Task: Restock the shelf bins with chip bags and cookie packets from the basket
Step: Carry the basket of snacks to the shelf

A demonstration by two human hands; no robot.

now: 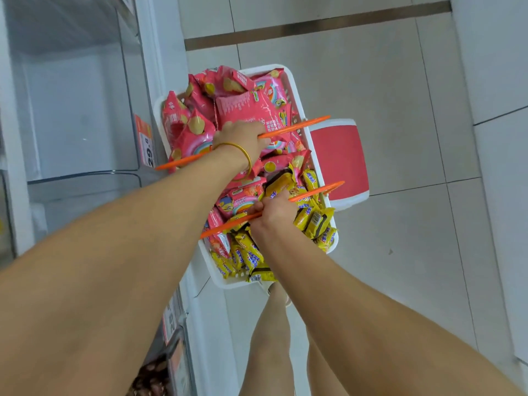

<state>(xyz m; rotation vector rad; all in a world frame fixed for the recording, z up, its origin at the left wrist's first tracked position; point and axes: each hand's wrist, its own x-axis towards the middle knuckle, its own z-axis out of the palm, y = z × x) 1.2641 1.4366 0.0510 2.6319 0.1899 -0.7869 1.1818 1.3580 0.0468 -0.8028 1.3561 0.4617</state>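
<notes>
Left hand [240,138] and right hand [271,214] each grip an orange handle [300,125]. The basket [265,68], at 3 o'clock from the shelf bins [85,110], is heaped with chip bags [197,132] and cookie packets [314,221]; a tilted lift could spill some.

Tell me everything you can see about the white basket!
The basket is white plastic with slotted walls and two orange handles. The left hand grips the far handle, the right hand the near one. Pink chip bags fill its far end, yellow cookie packets its near end. It is beside the shelf, over a red stool; whether it rests there is unclear.
</notes>
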